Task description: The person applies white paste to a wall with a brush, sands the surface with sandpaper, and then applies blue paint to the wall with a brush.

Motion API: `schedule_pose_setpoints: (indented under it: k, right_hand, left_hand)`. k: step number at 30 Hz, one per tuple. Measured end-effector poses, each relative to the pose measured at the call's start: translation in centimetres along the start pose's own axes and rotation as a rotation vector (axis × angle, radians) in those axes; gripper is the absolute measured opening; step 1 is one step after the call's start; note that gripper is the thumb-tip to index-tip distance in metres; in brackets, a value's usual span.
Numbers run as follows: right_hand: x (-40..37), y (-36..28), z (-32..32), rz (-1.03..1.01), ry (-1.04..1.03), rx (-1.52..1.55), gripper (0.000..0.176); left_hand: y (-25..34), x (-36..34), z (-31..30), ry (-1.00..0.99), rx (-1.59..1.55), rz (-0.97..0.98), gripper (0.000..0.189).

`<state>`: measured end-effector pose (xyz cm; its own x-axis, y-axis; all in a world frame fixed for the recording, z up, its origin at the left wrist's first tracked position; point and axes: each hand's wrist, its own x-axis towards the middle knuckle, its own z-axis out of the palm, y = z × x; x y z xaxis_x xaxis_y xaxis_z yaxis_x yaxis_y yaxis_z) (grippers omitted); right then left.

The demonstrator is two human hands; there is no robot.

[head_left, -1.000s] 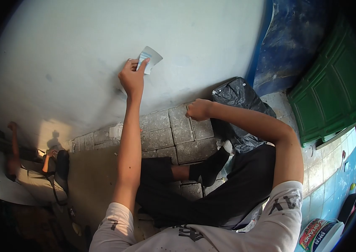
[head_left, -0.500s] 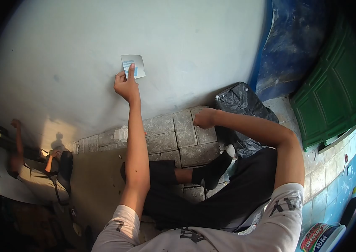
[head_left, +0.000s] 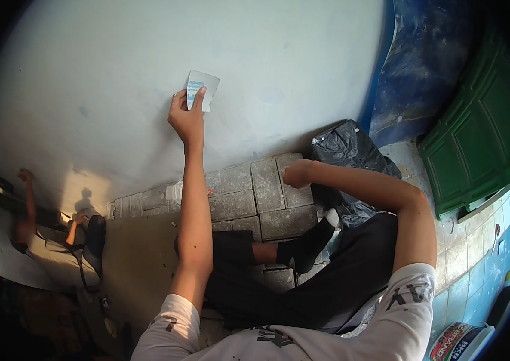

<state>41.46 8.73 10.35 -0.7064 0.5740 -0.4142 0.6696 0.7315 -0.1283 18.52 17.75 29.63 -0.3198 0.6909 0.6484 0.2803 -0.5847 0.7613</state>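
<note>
In the head view, your left hand (head_left: 186, 124) is raised in front of the pale wall (head_left: 291, 66), and its grip is clamped on a small sheet (head_left: 208, 85). Your thumb lies across the near face, and the sheet stands up above your hand, its top edge slightly tilted; pale blue print shows near its left side. You cannot tell from this angle whether the sheet touches the wall. Your right hand (head_left: 298, 173) is lower and further right, over the grey paving blocks (head_left: 231, 204), its fingers curled together in a fist; whether anything is inside is hidden. Your right forearm passes in front of a black plastic bag (head_left: 354, 143) at the foot of the wall. Beneath your arms are your dark trousers (head_left: 333, 289) and one foot in a black sock (head_left: 301, 249). A small clear object (head_left: 174, 191) lies on the blocks just beside your left forearm. At the right, a green panel (head_left: 477, 123) leans at a slant, with a labelled bucket (head_left: 454, 342) in the lower corner on that side. At the far left, another person (head_left: 56, 256) sits near the wall, one arm raised against it.
</note>
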Motion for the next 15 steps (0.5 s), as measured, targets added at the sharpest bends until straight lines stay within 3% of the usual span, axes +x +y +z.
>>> schedule_pose_setpoints:
  k: [3,11,15]
  right_hand:
    - [0.2,0.0,0.1,0.001,-0.005,0.007,0.022]
    - [0.6,0.3,1.1,0.0,-0.065,-0.035,0.024]
    - [1.2,0.8,1.8,-0.007,-0.085,-0.046,0.024]
  left_hand:
    - [1.7,0.2,-0.3,-0.079,0.179,-0.098,0.038]
    - [0.6,1.6,-0.8,-0.042,0.27,0.041,0.034]
    - [1.5,1.7,-1.1,0.08,-0.01,-0.091,0.033]
